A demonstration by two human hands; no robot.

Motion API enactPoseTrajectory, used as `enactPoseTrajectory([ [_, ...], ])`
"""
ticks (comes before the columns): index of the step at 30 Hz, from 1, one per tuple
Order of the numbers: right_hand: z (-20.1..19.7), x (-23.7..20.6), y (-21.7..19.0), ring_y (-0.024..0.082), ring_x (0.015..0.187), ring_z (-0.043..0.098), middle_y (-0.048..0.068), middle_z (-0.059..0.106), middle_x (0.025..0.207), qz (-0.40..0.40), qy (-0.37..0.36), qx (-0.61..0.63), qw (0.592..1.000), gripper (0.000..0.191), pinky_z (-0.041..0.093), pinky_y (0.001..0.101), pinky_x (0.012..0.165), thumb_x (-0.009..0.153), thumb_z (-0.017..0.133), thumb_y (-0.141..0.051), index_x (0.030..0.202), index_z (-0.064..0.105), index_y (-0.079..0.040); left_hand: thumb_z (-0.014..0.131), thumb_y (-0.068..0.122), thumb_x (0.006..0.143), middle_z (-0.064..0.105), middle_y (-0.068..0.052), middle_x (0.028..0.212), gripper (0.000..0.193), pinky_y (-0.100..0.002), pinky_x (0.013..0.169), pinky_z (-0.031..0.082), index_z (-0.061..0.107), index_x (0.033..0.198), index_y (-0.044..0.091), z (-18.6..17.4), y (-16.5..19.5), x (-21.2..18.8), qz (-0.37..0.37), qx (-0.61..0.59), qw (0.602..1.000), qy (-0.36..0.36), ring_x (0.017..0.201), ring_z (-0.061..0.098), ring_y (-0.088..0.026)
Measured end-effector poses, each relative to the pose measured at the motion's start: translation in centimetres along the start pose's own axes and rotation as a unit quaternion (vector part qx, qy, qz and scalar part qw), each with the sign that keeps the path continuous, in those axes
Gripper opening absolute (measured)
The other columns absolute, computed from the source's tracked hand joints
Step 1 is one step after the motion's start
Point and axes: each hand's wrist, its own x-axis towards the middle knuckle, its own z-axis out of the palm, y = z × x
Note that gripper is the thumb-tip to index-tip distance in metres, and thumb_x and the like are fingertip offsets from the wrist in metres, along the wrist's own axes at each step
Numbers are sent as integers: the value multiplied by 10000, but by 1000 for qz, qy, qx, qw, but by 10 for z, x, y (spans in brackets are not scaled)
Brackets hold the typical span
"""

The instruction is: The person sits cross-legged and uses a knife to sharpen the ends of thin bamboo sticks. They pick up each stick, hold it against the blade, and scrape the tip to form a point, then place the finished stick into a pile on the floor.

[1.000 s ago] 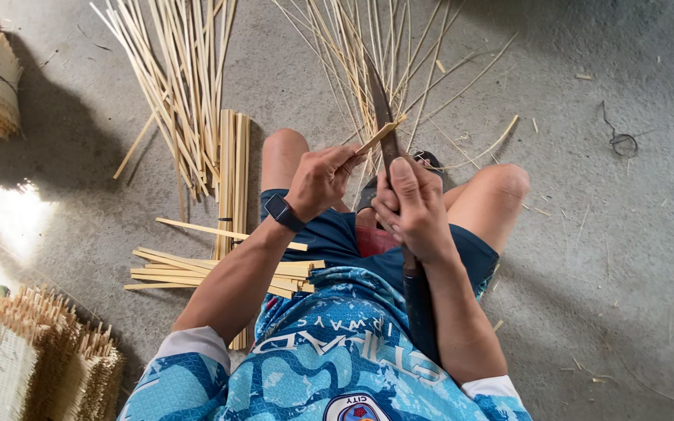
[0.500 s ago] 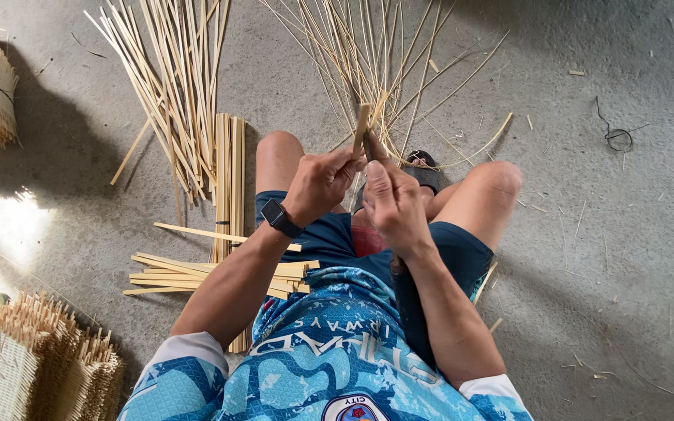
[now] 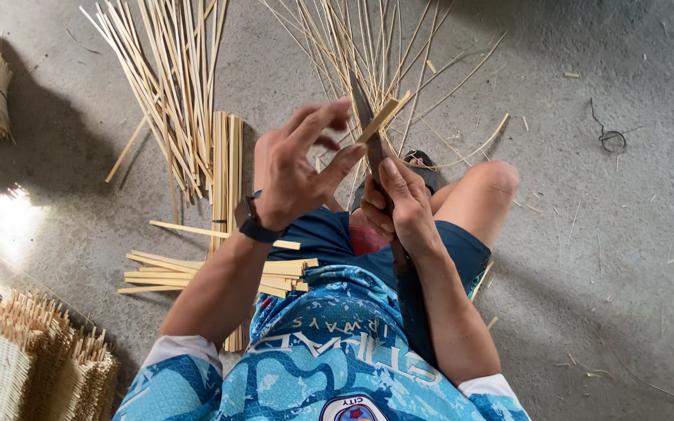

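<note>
Two hands work above the person's lap at the middle of the view. The right hand is closed around the handle of a long dark knife, whose blade runs up toward twelve o'clock and whose handle trails down along the forearm toward six. The left hand is half open, fingers spread, with thumb and forefinger pinching a short bamboo strip. That strip lies across the blade, its long axis slanting from seven toward one o'clock, free end pointing up and right.

Open concrete floor lies from two to five o'clock, with only a small dark loop of cord and scattered slivers. Fans of long thin splints crowd ten to one o'clock. A flat stack of cut strips sits at eight o'clock beside the left thigh, and tied bundles fill the lower left corner.
</note>
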Motion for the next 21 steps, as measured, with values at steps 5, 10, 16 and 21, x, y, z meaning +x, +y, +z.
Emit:
enactPoseTrajectory([
  [5,-1,9,9,39,476,383,-20,437,744,14,-6,-25,1000,562,333,186,398,1104,428,-363,1607,328,-134,776,123,978,781,-49,1013,142,-262,637,595,763,1114,84,-11,17,18,9,94,995,-12,867,763,-126],
  [10,-14,18,38,55,508,392,-25,419,755,-31,-23,-72,997,591,363,205,440,1138,452,-346,1666,284,-140,742,95,1050,739,-58,973,37,-236,631,611,740,1071,64,-7,23,42,71,-8,995,75,787,723,-114],
  [16,-20,34,77,40,433,402,-39,441,683,98,24,-85,991,381,366,204,343,1061,456,-335,1426,503,-239,730,33,1027,745,-76,898,28,-294,601,550,730,1043,10,-70,31,99,191,2,976,106,719,693,-130],
  [21,-28,35,66,85,458,429,16,436,700,71,32,-80,994,437,373,233,365,1173,461,-328,1045,421,87,684,22,1060,760,-53,998,58,-243,666,610,728,1083,51,-43,12,85,94,-25,994,43,833,742,-121],
])
